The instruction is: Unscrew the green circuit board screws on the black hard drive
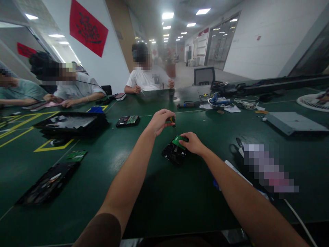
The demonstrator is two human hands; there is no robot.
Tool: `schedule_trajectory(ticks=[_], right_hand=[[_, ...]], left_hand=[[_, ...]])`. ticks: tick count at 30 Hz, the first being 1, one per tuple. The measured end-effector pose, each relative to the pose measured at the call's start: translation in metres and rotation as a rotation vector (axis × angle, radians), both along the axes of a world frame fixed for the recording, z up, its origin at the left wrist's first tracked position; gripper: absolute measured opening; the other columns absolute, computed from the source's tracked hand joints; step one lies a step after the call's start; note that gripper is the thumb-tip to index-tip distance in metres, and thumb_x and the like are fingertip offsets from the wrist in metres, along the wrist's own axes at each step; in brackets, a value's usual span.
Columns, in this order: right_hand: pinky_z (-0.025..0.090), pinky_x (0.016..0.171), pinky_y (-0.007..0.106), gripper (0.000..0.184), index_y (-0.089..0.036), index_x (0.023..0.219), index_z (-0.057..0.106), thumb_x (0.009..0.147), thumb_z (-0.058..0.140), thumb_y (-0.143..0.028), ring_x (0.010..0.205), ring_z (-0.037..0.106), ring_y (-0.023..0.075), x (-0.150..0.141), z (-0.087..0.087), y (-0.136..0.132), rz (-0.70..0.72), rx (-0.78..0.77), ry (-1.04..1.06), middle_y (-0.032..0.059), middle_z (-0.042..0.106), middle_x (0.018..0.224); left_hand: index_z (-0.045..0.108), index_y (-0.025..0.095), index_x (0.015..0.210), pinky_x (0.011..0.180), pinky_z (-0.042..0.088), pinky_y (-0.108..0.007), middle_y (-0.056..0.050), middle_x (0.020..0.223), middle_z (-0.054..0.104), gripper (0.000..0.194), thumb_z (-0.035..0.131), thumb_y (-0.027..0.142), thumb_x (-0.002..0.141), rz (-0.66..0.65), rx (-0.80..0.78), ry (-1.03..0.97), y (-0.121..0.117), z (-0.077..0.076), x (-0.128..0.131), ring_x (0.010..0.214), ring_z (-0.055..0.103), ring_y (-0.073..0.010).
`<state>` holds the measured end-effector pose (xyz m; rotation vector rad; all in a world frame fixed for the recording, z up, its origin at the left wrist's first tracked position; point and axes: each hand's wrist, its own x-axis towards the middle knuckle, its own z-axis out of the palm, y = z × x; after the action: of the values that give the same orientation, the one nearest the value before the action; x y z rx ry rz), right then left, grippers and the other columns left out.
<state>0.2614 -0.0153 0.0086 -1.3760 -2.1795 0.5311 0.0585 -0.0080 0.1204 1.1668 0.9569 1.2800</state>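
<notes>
A black hard drive (172, 154) with a green circuit board (177, 140) on its upper side lies slightly turned on the table in front of me. My left hand (161, 121) is closed round the short black-and-yellow handle of a screwdriver (171, 119), held upright over the drive's far edge. Whether its tip touches a screw is too small to tell. My right hand (193, 142) grips the drive at its right side, with fingertips on the green board.
Another hard drive (128, 120) lies beyond my left arm. At left are a black tray (69, 123) and a dismantled casing (48, 183). A grey metal box (295, 123), tangled cables (219, 100) and a blurred-out object (267, 166) lie at right. Co-workers sit across the green table (144, 206).
</notes>
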Motion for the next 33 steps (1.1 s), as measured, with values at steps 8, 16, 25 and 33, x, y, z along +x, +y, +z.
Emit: schedule_trajectory(ticks=[8,16,25,33], right_hand=[[0.052,0.096,0.037,0.028,-0.023,0.117,0.079,0.092,0.072,-0.035,0.108,0.069,0.0258,-0.002,0.002,0.001,0.042,-0.007,-0.003,0.0084,0.077,0.117],[0.051,0.096,0.036,0.032,-0.021,0.121,0.077,0.093,0.071,-0.035,0.109,0.068,0.0264,-0.001,-0.001,0.001,0.039,0.027,-0.013,0.0091,0.077,0.118],[0.05,0.101,0.039,0.034,-0.022,0.123,0.077,0.093,0.072,-0.036,0.116,0.066,0.0273,0.0,-0.003,0.002,0.02,0.009,-0.017,0.0105,0.075,0.123],[0.05,0.102,0.039,0.033,-0.021,0.122,0.077,0.093,0.072,-0.035,0.116,0.066,0.0278,-0.002,0.001,-0.002,0.016,-0.002,-0.001,0.0108,0.075,0.123]], left_hand=[[0.072,0.016,0.093,0.072,0.061,-0.03,-0.009,0.094,0.072,0.019,0.076,0.03,0.081,-0.072,-0.038,-0.06,-0.013,-0.005,0.001,0.086,0.068,-0.0181],[0.072,0.012,0.088,0.074,0.063,-0.031,-0.01,0.09,0.07,0.017,0.07,0.027,0.081,-0.034,-0.117,-0.174,-0.01,-0.01,0.007,0.083,0.066,-0.0177],[0.068,0.014,0.084,0.075,0.063,-0.037,-0.009,0.083,0.069,0.016,0.068,0.029,0.078,0.057,-0.103,-0.156,-0.012,-0.009,0.009,0.079,0.066,-0.019],[0.073,0.014,0.085,0.066,0.058,-0.026,-0.008,0.09,0.068,0.021,0.07,0.033,0.077,0.073,-0.057,-0.076,-0.012,-0.011,0.007,0.078,0.063,-0.016]])
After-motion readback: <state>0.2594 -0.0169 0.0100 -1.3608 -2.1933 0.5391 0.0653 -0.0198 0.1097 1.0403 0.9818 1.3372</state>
